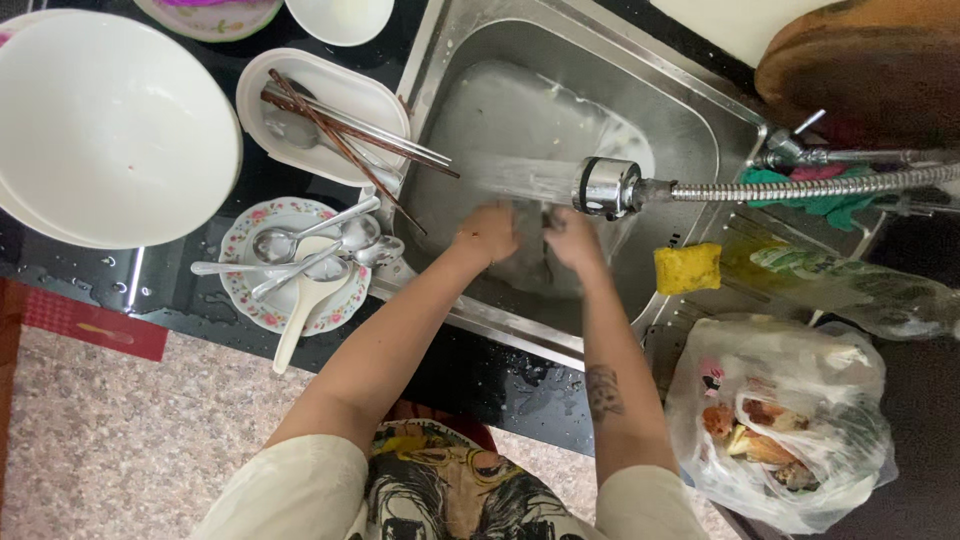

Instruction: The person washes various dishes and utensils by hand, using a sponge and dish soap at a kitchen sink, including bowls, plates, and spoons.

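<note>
Nearest, a plastic bag (790, 420) of scraps sat at the right, and a flowered plate (245, 290) of spoons (320, 250) lay left on the black table (170, 280). In the steel sink (690, 130), the left hand (487, 233) and right hand (574, 238) met under the faucet head (607, 187), rubbing something dark; whether either grip was clenched I could not tell. A yellow sponge (687, 268) rested just right. Beyond, chopsticks (340, 135) crossed a white dish (310, 85).
</note>
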